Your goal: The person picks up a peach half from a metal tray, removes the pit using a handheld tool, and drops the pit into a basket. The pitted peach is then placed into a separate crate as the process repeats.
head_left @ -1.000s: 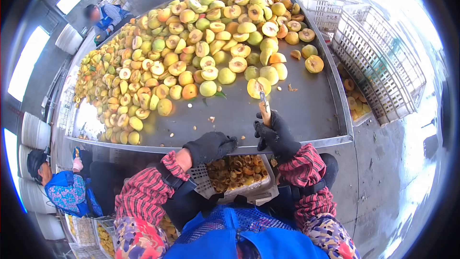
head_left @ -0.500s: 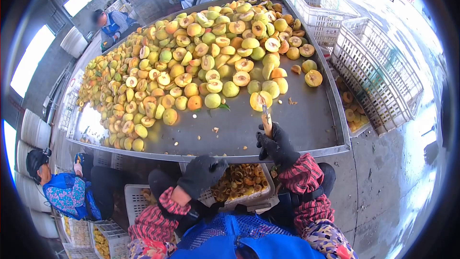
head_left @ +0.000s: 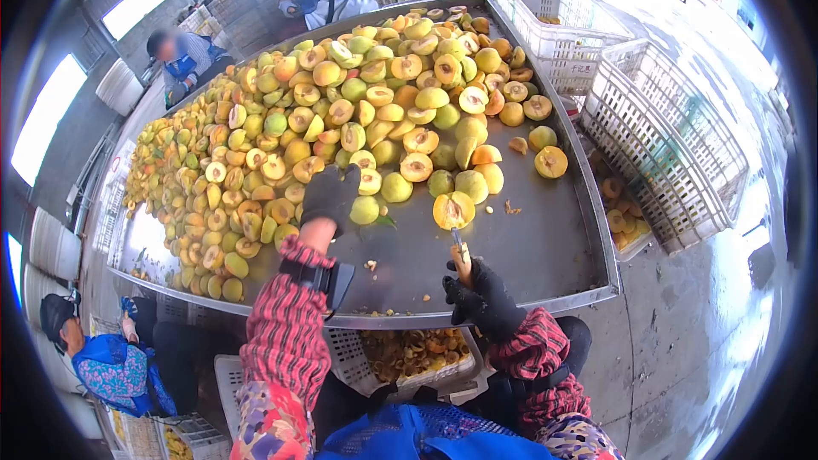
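Observation:
My right hand [head_left: 484, 296], in a black glove, is closed around the wooden handle of a metal-tipped pitting tool [head_left: 461, 261]. The tool's tip meets the lower edge of a peach half [head_left: 454, 210], whose cut face is turned up. My left hand [head_left: 331, 196], also black-gloved, reaches over the near edge of a big heap of peaches [head_left: 281, 123], many of them halved. Its fingers look stretched out among the fruit, though the palm side is hidden. A whole-looking greenish peach [head_left: 365, 210] lies right beside it.
The metal table [head_left: 545, 243] has a raised rim. Below its front edge stands a crate of brown-yellow scraps [head_left: 413, 353]. White plastic crates [head_left: 660, 132] stand along the right. A co-worker [head_left: 119, 358] sits at the left, and others stand across the table.
My left hand has moved from below the table's front rim up and forward to the heap. My right hand keeps the tool at the same peach half. The view has shifted slightly.

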`<state>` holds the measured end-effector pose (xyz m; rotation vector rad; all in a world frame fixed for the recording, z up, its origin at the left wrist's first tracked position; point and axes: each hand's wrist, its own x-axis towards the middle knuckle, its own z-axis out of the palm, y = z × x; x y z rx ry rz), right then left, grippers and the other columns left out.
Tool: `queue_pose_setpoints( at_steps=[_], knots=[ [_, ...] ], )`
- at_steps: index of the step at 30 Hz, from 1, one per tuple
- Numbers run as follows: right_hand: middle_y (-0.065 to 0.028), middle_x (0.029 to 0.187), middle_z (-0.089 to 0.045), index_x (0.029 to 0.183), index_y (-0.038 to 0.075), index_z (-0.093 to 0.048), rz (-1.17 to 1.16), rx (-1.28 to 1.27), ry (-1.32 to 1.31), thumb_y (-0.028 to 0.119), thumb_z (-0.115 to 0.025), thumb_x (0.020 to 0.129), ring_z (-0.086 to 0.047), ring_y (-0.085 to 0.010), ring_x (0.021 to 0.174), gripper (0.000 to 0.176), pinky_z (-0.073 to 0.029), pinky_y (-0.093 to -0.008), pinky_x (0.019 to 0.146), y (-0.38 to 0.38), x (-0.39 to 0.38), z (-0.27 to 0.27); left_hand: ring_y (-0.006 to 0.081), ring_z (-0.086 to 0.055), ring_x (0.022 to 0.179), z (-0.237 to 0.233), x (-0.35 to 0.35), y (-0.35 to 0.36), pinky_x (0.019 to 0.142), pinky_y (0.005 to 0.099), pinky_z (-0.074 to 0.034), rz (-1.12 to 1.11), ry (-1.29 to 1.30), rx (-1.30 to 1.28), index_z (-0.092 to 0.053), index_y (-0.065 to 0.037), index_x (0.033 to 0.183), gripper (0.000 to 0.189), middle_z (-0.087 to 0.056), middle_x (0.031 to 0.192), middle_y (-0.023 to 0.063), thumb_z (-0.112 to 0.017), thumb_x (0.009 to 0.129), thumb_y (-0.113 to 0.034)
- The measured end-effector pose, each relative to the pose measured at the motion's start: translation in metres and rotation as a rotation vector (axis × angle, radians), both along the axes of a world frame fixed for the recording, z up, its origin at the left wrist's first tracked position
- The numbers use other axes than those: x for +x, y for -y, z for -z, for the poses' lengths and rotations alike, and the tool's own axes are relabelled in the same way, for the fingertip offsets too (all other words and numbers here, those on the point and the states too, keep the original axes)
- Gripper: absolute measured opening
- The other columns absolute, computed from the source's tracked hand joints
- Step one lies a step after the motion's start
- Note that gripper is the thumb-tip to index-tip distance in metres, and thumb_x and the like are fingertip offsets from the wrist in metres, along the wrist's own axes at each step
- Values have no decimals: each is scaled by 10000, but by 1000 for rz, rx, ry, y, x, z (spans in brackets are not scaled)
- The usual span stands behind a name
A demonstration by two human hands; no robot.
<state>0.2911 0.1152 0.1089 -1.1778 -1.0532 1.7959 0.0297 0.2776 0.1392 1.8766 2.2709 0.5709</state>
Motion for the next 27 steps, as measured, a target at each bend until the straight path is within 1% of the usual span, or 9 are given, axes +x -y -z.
queue_pose_setpoints(
  at_steps=[3, 5, 7, 10, 13, 14, 17, 23, 27],
  knots=[
    [-63, 755, -515, 1133, 11, -435, -12, -34, -46, 199, -588, 865, -508, -120, 498, 362, -452, -252, 457, -5, 0, 1, 369, -569, 968, 49, 16, -45, 869, 435, -432, -62, -200, -211, -605, -2, 1039, 564, -601, 997, 266, -521, 797, -504],
    [-67, 770, -516, 1136, 7, -426, -11, -49, -80, 185, -588, 863, -511, -120, 506, 364, -455, -254, 460, -7, 0, 7, 373, -585, 924, 60, 36, -35, 833, 442, -453, -103, -279, 18, -559, -42, 1086, 450, -613, 963, 225, -562, 798, -388],
    [-67, 774, -517, 1139, 8, -420, -17, -43, -88, 180, -586, 863, -511, -120, 506, 365, -455, -253, 461, -8, -1, 10, 388, -591, 894, 71, 38, -31, 802, 444, -469, 2, -133, 86, -542, -42, 1084, 395, -609, 988, 225, -614, 781, -286],
    [-65, 773, -519, 1147, 12, -411, -34, -7, -91, 183, -585, 863, -517, -120, 506, 375, -451, -252, 458, -7, 0, 8, 320, -605, 913, 79, 22, -22, 769, 404, -497, 284, 54, 158, -538, -41, 1100, 370, -587, 1047, 183, -626, 792, -226],
    [-54, 739, -532, 1142, 27, -436, 9, -55, -52, 158, -604, 852, -519, -108, 473, 360, -453, -235, 445, -6, -1, 1, 225, -620, 849, 43, 21, 15, 727, 343, -520, 286, 840, -74, -541, -34, 1120, 400, -609, 985, 109, -673, 756, -137],
    [-55, 741, -537, 1144, 28, -434, 18, -47, -52, 158, -605, 851, -521, -108, 469, 363, -453, -236, 445, -5, -1, -1, 133, -599, 831, 38, 15, 25, 716, 279, -520, 332, 991, -146, -540, -28, 1142, 422, -604, 964, 54, -681, 751, -99],
    [-60, 749, -550, 1153, 31, -427, 27, -23, -50, 156, -607, 848, -528, -111, 463, 376, -453, -240, 445, -2, -3, -6, 123, -569, 945, 10, 15, 75, 827, 255, -481, 423, 939, -293, -553, 9, 1140, 435, -601, 1078, 64, -695, 732, -47],
    [-60, 805, -550, 1155, 25, -434, 17, 42, -169, 175, -612, 847, -541, -121, 536, 386, -463, -248, 466, 17, -25, -20, 141, -569, 970, -9, 34, 153, 849, 272, -479, 506, 1168, -362, -532, 24, 1134, 454, -594, 1117, 91, -703, 714, 13],
    [-58, 875, -560, 1163, 28, -451, -48, 56, -273, 140, -601, 847, -566, -115, 658, 367, -492, -244, 550, 35, -33, -18, 125, -566, 963, -8, 42, 184, 849, 265, -462, 485, 1123, -102, -571, 13, 1140, 402, -607, 1112, 85, -694, 761, -41]
  ],
)
